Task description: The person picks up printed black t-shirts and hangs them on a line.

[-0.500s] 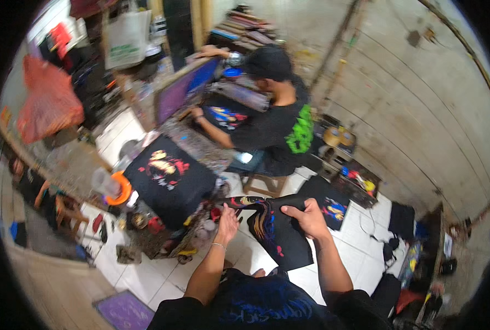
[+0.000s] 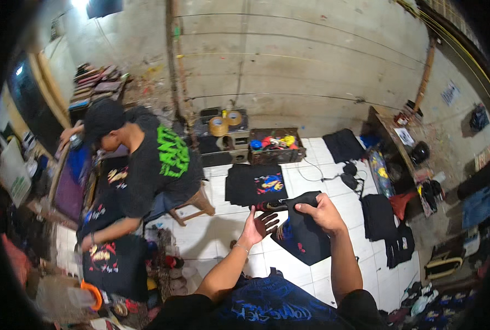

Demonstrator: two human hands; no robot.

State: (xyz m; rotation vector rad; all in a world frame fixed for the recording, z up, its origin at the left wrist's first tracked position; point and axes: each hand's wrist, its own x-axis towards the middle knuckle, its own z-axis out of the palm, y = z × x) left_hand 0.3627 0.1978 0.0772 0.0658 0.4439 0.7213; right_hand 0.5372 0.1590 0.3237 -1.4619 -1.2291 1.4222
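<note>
A black fabric panel (image 2: 309,236) with a colourful print hangs folded between my hands, over the tiled floor. My right hand (image 2: 324,213) grips its top edge, thumb on the near side. At the panel's left corner my left hand (image 2: 257,228) holds the edge by the thumb; its other fingers spread below, partly in shadow. Beyond the panel, a stack of printed black panels (image 2: 256,185) lies on the floor.
At left a co-worker (image 2: 146,148) in black sits on a wooden stool (image 2: 194,206), reaching toward a printed black panel (image 2: 115,264). A crate (image 2: 278,146) with colourful items stands by the wall. Folded black cloths (image 2: 378,216) lie at right, near a wooden bench (image 2: 390,143).
My view has swung right, bringing the wall and right-hand floor into view. Both hands still hold the panel. The co-worker's near arm has moved toward the printed panel on the table's near end.
</note>
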